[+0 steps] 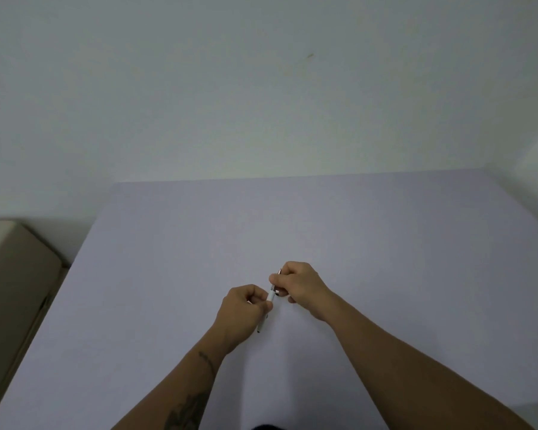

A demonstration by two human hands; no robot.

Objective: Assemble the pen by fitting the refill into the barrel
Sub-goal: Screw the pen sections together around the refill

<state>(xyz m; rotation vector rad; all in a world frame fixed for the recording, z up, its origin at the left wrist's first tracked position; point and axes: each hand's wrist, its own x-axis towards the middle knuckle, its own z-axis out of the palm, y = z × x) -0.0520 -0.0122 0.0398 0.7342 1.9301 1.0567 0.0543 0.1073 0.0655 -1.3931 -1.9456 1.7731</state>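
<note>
A slim white pen barrel (270, 297) is held between both hands above the pale lilac table (168, 243). My left hand (243, 308) pinches its lower part, and the dark lower end sticks out below the fist near the table. My right hand (298, 285) is closed on the upper part, where a small metallic piece shows above the fingers. The two hands almost touch at the barrel's middle. The refill is hidden; I cannot tell whether it sits inside the barrel.
The table runs to a white wall (261, 88) at the back. A beige box-like object (10, 283) stands beside the table's left edge. My bare forearms come in from the bottom of the view.
</note>
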